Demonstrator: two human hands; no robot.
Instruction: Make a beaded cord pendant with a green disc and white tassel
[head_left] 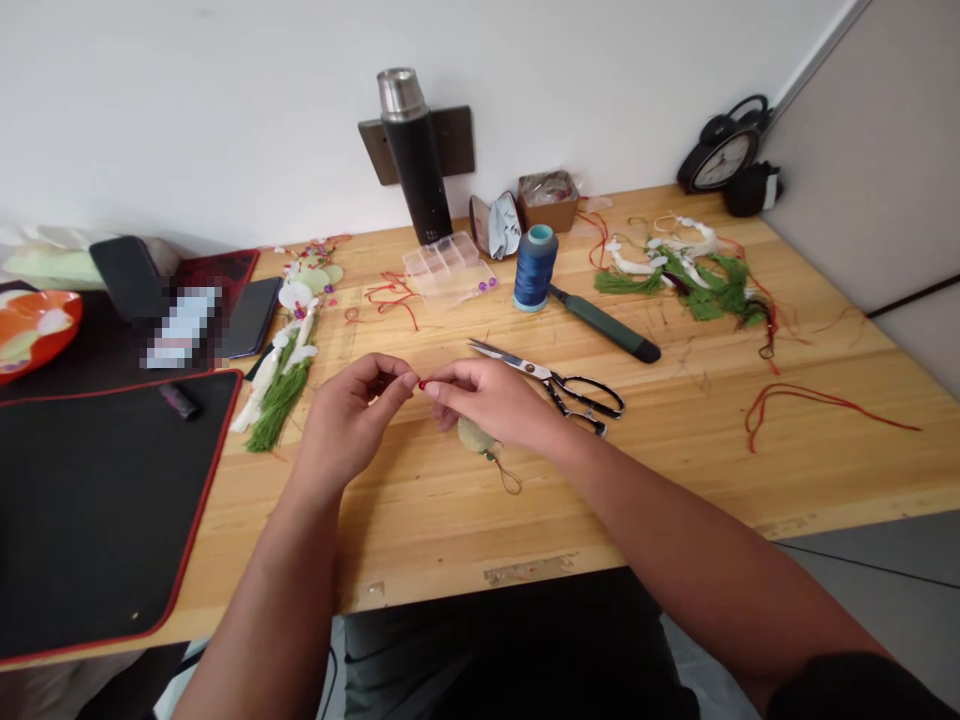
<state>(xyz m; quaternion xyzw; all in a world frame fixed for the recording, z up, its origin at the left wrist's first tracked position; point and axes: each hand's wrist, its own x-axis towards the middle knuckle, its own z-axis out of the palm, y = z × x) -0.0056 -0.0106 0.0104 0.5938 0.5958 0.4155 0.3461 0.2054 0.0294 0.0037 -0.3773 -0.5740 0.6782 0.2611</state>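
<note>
Both hands meet near the middle of the wooden table. A small red piece (pixel 422 384), like a bead or cord, sits between their fingertips. My left hand (pixel 352 415) pinches it from the left with thumb and index finger. From the other side, my right hand (pixel 484 398) pinches it too. Beneath the right hand lies a pale green round pendant (pixel 474 435), partly covered, with a thin cord loop (pixel 510 478) towards me. Black-handled scissors (pixel 555 378) lie just beyond the right hand, their blades apart.
Behind stand a blue thread spool (pixel 534 270), a green-handled tool (pixel 611 325), a clear compartment box (pixel 450 270) and a black flask (pixel 416 170). Green-white tassels lie left (pixel 281 390) and right (pixel 690 270). Red cord (pixel 817 397) lies right, a black mat (pixel 97 500) left.
</note>
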